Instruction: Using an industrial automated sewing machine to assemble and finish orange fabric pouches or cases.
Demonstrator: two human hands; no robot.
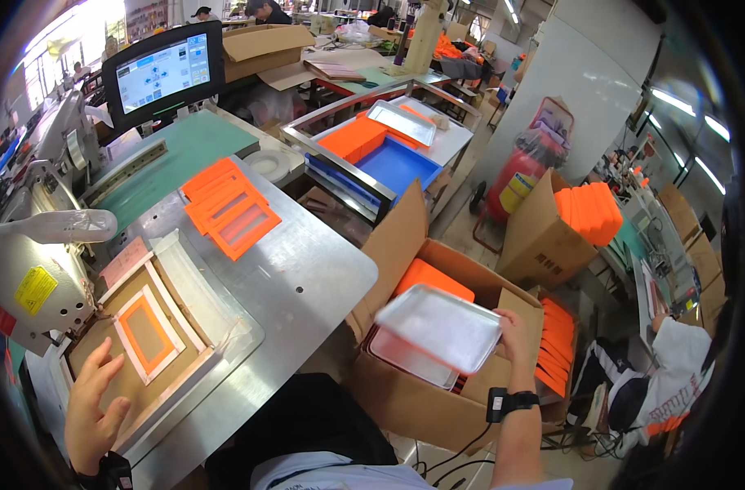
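My right hand (513,335) grips the right edge of a shallow silver metal tray (438,325), held tilted over an open cardboard box (393,412). A second metal tray (411,359) and orange pieces (438,279) lie inside that box. Over at the left, my left hand (95,404) is empty with its fingers spread, near the front of a sewing template (189,380). In the template sits an orange rectangular frame (135,325) with a white border. The sewing machine head (42,286) stands just behind it.
Orange frames (229,208) lie on the metal table (307,282). A touch screen (164,69) stands behind. Beyond are a blue tray (397,167) and stacked orange pieces (354,139). Another carton (544,233) of orange pieces and a red cylinder (523,167) stand right. A person (670,367) sits farther right.
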